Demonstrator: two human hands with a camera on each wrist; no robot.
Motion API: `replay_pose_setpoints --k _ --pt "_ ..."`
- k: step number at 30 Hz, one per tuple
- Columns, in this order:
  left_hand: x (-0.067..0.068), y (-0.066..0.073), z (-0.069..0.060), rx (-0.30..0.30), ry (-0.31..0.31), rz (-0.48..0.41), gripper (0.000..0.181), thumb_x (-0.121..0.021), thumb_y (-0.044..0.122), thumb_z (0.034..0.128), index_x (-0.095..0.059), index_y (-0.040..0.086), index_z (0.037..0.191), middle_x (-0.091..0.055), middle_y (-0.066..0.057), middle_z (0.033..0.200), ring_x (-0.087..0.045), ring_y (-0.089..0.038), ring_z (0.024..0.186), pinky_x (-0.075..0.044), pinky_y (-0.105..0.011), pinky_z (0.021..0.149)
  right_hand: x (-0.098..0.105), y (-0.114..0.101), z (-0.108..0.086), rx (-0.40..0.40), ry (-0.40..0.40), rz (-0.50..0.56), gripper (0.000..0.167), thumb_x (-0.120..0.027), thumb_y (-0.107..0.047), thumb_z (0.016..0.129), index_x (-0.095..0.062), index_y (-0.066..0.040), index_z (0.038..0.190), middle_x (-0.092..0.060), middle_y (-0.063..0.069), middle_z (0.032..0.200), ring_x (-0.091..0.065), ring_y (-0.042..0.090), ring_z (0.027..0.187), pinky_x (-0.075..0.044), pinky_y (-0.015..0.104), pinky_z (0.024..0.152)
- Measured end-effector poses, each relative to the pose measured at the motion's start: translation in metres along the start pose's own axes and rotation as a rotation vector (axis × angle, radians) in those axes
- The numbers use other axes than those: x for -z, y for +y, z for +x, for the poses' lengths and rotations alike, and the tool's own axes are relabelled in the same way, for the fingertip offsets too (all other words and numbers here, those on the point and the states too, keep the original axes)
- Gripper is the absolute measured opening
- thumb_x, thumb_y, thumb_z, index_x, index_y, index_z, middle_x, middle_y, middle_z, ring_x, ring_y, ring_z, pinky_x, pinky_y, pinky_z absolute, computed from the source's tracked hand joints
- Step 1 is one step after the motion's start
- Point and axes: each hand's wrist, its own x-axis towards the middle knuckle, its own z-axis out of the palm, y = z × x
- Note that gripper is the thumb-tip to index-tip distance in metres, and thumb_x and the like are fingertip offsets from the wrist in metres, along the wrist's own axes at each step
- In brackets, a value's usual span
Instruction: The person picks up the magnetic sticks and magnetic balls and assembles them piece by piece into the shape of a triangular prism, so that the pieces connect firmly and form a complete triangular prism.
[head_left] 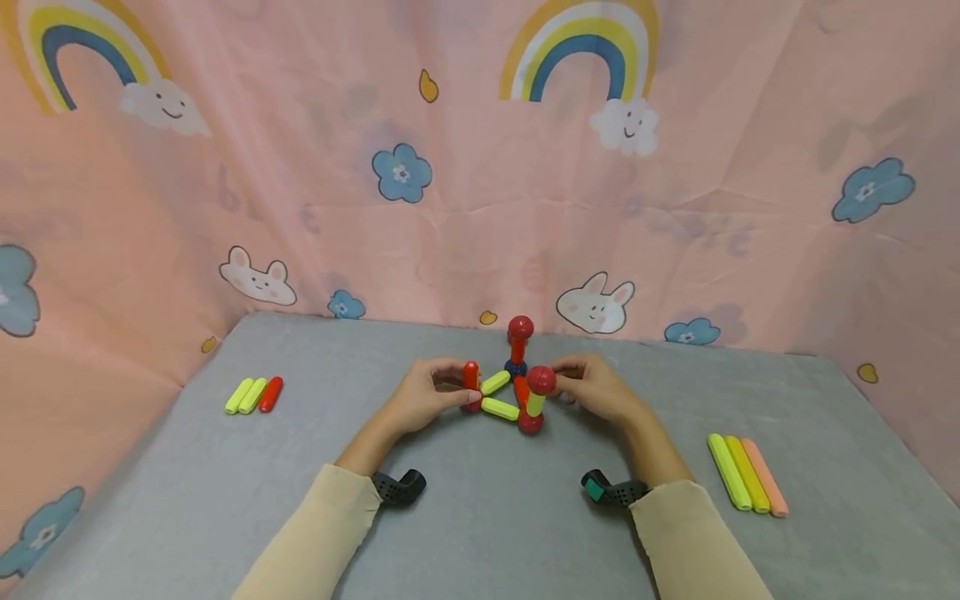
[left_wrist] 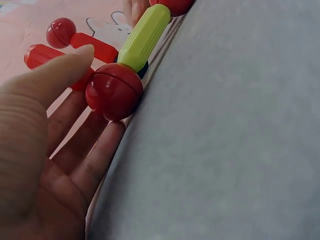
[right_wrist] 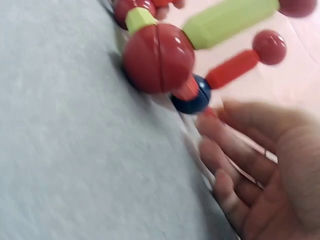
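Note:
A ball-and-stick frame stands on the table, with a triangular base of lime sticks (head_left: 500, 409) and a red stick. Its back corner is a blue ball (right_wrist: 192, 100) under a red upright. The front-right upright is a lime stick (head_left: 536, 405) topped by a red ball (head_left: 541, 380). At the left corner, my left hand (head_left: 423, 395) grips the red upright (head_left: 471, 375) and the red ball (left_wrist: 114, 91), thumb over the upright. My right hand (head_left: 597, 390) is beside the frame's right side, fingers bent; a small red patch shows at its fingertips, its contact unclear.
Two lime sticks (head_left: 246, 396) and a red stick (head_left: 271, 394) lie at the left of the grey table (head_left: 480, 517). At the right lie lime (head_left: 729, 472), yellow (head_left: 747, 475) and salmon (head_left: 765, 477) sticks. A pink patterned curtain (head_left: 480, 258) hangs behind.

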Motion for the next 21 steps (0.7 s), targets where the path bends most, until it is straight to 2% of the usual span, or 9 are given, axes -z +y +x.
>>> replay_pose_setpoints --k 4,6,9,13,21 --pt "0.001 -0.002 0.001 -0.007 0.013 0.003 0.033 -0.08 0.013 0.0866 -0.072 0.004 0.117 -0.075 -0.013 0.111 -0.07 -0.018 0.099 -0.059 -0.033 0.092 -0.005 -0.006 0.013 -0.03 0.117 -0.006 0.034 -0.062 -0.021 0.1 -0.066 -0.002 0.129 -0.069 0.02 0.121 -0.062 0.024 0.086 -0.055 0.026 0.068" --pt "0.002 -0.002 0.001 -0.006 0.015 0.005 0.033 -0.08 0.015 0.0865 -0.072 0.005 0.116 -0.075 -0.013 0.11 -0.07 -0.017 0.097 -0.059 -0.029 0.09 -0.007 -0.01 0.021 -0.049 0.166 -0.04 0.037 -0.061 -0.021 0.1 -0.063 -0.003 0.133 -0.068 0.02 0.126 -0.065 0.028 0.095 -0.058 0.029 0.072" --pt "0.0 -0.004 -0.001 -0.008 0.016 -0.008 0.032 -0.081 0.015 0.086 -0.072 0.003 0.115 -0.075 -0.014 0.11 -0.07 -0.017 0.096 -0.058 -0.025 0.087 -0.01 -0.013 0.033 -0.085 0.216 -0.092 0.041 -0.063 -0.022 0.1 -0.059 -0.008 0.138 -0.065 0.018 0.132 -0.064 0.034 0.113 -0.06 0.038 0.085" --pt "0.001 -0.006 -0.001 -0.021 0.026 -0.033 0.034 -0.081 0.012 0.0854 -0.071 0.003 0.117 -0.074 -0.016 0.111 -0.07 -0.018 0.098 -0.058 -0.023 0.087 -0.012 -0.017 0.051 -0.07 0.22 -0.146 0.046 -0.065 -0.022 0.098 -0.056 -0.012 0.142 -0.061 0.017 0.138 -0.058 0.037 0.124 -0.054 0.05 0.101" --pt "0.002 -0.005 0.001 0.003 0.029 -0.102 0.036 -0.078 0.012 0.0876 -0.069 0.004 0.122 -0.074 -0.016 0.117 -0.07 -0.021 0.107 -0.057 -0.027 0.09 -0.014 -0.011 0.071 0.036 0.205 -0.208 0.042 -0.066 -0.014 0.095 -0.061 -0.01 0.137 -0.064 0.015 0.132 -0.059 0.035 0.122 -0.05 0.053 0.106"
